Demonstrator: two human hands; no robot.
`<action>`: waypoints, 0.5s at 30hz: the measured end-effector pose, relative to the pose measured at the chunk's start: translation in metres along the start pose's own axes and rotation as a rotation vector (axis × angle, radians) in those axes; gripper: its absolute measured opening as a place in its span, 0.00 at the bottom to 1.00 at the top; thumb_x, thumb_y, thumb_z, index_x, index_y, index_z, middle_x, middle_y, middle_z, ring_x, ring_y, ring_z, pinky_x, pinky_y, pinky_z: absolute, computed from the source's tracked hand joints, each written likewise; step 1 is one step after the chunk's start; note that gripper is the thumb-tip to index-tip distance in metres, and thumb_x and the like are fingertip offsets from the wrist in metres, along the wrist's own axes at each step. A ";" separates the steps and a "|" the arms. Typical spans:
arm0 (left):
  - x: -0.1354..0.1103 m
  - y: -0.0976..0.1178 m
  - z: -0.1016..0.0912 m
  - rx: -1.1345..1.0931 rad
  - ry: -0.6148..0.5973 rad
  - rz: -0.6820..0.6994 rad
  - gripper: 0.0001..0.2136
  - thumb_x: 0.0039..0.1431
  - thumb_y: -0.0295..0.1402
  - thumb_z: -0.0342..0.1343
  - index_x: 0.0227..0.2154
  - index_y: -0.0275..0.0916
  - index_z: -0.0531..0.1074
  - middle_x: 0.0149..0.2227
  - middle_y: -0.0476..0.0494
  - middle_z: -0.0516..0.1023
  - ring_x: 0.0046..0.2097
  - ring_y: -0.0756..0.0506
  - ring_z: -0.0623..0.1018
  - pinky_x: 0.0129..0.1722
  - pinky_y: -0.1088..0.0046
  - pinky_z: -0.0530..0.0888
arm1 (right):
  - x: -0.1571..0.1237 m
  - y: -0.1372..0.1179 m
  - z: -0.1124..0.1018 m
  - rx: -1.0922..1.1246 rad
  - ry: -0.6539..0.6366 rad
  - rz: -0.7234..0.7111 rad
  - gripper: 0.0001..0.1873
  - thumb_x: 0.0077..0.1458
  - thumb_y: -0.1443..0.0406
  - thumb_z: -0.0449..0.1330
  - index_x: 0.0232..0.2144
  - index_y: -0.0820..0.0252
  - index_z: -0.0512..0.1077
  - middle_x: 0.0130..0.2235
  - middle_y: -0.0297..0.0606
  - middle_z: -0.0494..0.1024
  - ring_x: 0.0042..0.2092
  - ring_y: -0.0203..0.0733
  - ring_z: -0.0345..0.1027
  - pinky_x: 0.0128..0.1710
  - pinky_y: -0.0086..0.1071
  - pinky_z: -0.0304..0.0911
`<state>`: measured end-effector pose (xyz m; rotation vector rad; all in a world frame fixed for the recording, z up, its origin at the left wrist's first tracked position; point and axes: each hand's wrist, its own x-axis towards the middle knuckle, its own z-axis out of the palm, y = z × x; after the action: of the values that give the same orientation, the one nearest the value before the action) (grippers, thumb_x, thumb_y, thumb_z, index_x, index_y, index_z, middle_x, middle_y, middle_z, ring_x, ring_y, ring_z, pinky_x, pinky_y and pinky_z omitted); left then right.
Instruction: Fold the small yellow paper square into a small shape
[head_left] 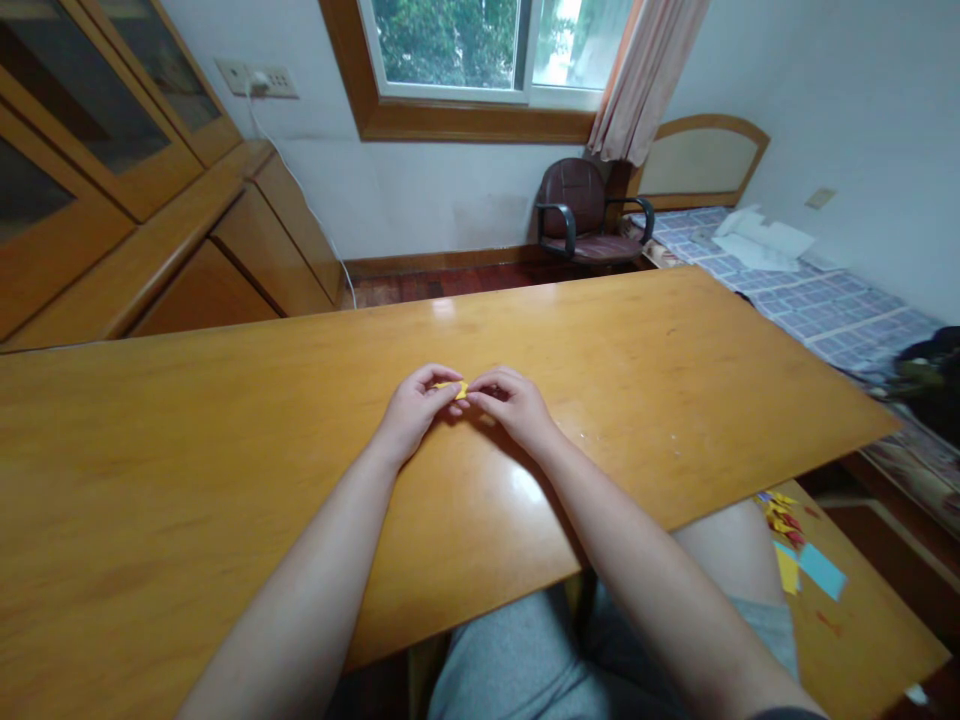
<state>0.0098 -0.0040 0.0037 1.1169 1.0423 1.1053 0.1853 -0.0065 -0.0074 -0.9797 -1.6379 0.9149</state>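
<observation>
A small piece of yellow paper (pixel 462 389) is pinched between my two hands, just above the middle of the wooden table (pixel 225 450). My left hand (pixel 420 405) has its thumb pressed on the paper, with the fingers curled behind it. From the other side, my right hand (pixel 512 402) brings thumb and fingertips together at the paper's right end. Most of the paper is hidden by the fingers, so its full shape cannot be made out.
At the lower right, a wooden bench (pixel 862 640) carries blue paper (pixel 823 571), a yellow sheet (pixel 787 568) and a pile of yellow and red paper pieces (pixel 782 520). Beyond the table are an office chair (pixel 574 200) and a bed (pixel 840 310). Cabinets (pixel 247 250) stand left.
</observation>
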 end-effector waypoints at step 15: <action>0.000 0.000 0.000 0.000 0.016 -0.013 0.14 0.46 0.37 0.67 0.33 0.35 0.73 0.29 0.48 0.78 0.25 0.51 0.76 0.24 0.77 0.74 | 0.000 -0.003 -0.001 -0.102 0.005 -0.045 0.03 0.56 0.66 0.62 0.31 0.56 0.77 0.33 0.36 0.77 0.37 0.39 0.69 0.39 0.33 0.62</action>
<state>0.0099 -0.0040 0.0040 1.1015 1.0609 1.1055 0.1859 -0.0075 -0.0041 -1.0085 -1.7095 0.8048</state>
